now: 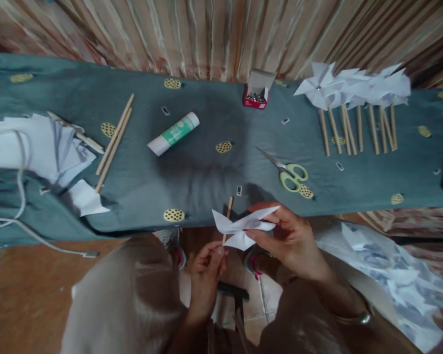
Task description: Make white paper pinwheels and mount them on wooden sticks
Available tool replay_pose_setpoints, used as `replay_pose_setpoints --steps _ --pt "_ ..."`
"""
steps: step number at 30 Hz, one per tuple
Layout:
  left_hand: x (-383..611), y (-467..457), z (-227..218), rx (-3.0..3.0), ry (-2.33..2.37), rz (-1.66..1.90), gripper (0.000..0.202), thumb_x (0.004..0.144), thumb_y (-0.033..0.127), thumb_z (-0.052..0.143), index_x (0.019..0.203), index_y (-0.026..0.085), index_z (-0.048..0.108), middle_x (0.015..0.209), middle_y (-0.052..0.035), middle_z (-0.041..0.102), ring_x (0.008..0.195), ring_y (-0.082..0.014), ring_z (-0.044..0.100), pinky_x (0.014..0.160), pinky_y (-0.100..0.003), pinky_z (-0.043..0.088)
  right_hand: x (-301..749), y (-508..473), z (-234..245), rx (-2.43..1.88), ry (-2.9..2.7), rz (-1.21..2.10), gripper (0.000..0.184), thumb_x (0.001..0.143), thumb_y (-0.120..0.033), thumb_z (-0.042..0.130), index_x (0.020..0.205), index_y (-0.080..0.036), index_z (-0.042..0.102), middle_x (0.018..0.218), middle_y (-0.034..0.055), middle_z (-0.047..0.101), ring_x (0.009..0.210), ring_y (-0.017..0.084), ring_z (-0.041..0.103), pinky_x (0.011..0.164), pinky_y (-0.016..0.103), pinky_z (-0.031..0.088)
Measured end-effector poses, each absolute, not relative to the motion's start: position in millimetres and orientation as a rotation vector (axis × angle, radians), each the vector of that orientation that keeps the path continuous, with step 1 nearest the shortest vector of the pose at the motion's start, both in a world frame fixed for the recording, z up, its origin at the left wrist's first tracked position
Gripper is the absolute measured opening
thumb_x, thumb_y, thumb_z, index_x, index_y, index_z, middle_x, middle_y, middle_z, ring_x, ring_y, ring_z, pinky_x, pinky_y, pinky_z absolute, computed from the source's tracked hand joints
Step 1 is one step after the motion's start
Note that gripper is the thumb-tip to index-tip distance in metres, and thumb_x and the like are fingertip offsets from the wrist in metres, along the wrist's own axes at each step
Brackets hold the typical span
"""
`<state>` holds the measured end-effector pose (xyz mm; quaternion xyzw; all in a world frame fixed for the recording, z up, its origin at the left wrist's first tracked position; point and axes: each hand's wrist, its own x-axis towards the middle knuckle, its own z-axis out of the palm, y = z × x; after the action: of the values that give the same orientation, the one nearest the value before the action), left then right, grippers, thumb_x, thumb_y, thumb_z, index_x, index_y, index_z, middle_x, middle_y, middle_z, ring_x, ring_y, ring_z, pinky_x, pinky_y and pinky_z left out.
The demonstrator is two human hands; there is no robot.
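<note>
My left hand (205, 268) is closed in a pinch on a thin wooden stick (229, 209) that points up and away from me. My right hand (288, 236) is closed on a white folded paper pinwheel (243, 227), holding it against the stick just in front of the table's near edge. Both hands hover over my lap, below the teal cloth-covered table (206, 162).
On the cloth lie a glue stick (173, 133), green-handled scissors (290, 173), a small red box of pins (256, 93), loose sticks (114, 140), white paper sheets (40, 147), and several finished pinwheels on sticks (354, 105). Paper scraps (391, 275) pile at my right. A white cable (22, 221) hangs at the left.
</note>
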<state>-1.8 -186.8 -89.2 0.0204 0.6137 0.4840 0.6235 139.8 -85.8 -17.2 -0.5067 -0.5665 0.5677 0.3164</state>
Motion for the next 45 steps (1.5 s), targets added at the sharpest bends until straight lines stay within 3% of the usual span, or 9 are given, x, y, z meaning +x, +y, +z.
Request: replay_pose_setpoints --steps 8,20,24,31,37,45 --pt "-2 -184 -92 0.016 1.43 1.082 0.035 0.059 0.056 0.084 0.075 0.027 0.075 0.064 -0.0014 0.064 0.053 -0.0109 0.048 0.052 -0.024 0.038 137 -94 -20 -1.354 -1.937 0.956 0.037 0.08 -0.019 0.073 0.112 -0.035 0.065 0.097 -0.0015 0.077 0.082 0.017 0.075 0.072 0.027 0.061" --pt "-3 -188 -107 0.062 1.511 1.038 0.037 0.056 0.062 0.083 0.069 0.028 0.074 0.063 -0.0014 0.062 0.057 -0.0136 0.053 0.055 -0.026 0.043 131 -89 -19 -1.234 -1.983 0.901 0.056 0.085 -0.016 0.066 0.132 -0.042 0.054 0.101 -0.0039 0.078 0.084 0.02 0.076 0.077 0.032 0.063" --pt "-3 -188 -110 0.077 1.496 1.068 0.035 0.058 0.06 0.084 0.07 0.029 0.074 0.063 -0.0014 0.062 0.057 -0.0135 0.053 0.056 -0.026 0.043 128 -85 -20 -1.29 -1.976 0.914 0.056 0.084 -0.016 0.069 0.131 -0.044 0.054 0.103 -0.0051 0.077 0.083 0.02 0.076 0.078 0.031 0.063" --pt "-1 -189 -109 0.122 1.47 1.094 0.032 0.064 0.058 0.082 0.074 0.028 0.076 0.061 -0.0013 0.062 0.057 -0.0131 0.054 0.056 -0.024 0.044 125 -73 -16 -1.295 -2.044 0.939 0.049 0.083 -0.011 0.069 0.123 -0.038 0.061 0.107 -0.0034 0.077 0.084 0.018 0.076 0.078 0.028 0.063" --pt "-2 -187 -99 0.226 1.325 1.099 0.031 0.079 0.048 0.074 0.085 0.018 0.077 0.06 -0.0016 0.063 0.055 -0.0105 0.054 0.055 -0.021 0.044 126 -71 -23 -1.203 -1.993 0.915 0.034 0.086 -0.01 0.065 0.114 -0.03 0.067 0.102 -0.0031 0.077 0.088 0.013 0.074 0.08 0.023 0.06" --pt "-4 -187 -95 0.169 1.288 1.182 0.028 0.078 0.041 0.077 0.095 0.02 0.078 0.063 -0.0021 0.068 0.051 -0.0077 0.056 0.05 -0.017 0.044 129 -66 -29 -1.096 -2.052 0.909 0.031 0.084 -0.004 0.062 0.108 -0.023 0.066 0.1 0.0004 0.074 0.092 0.012 0.07 0.083 0.022 0.056"
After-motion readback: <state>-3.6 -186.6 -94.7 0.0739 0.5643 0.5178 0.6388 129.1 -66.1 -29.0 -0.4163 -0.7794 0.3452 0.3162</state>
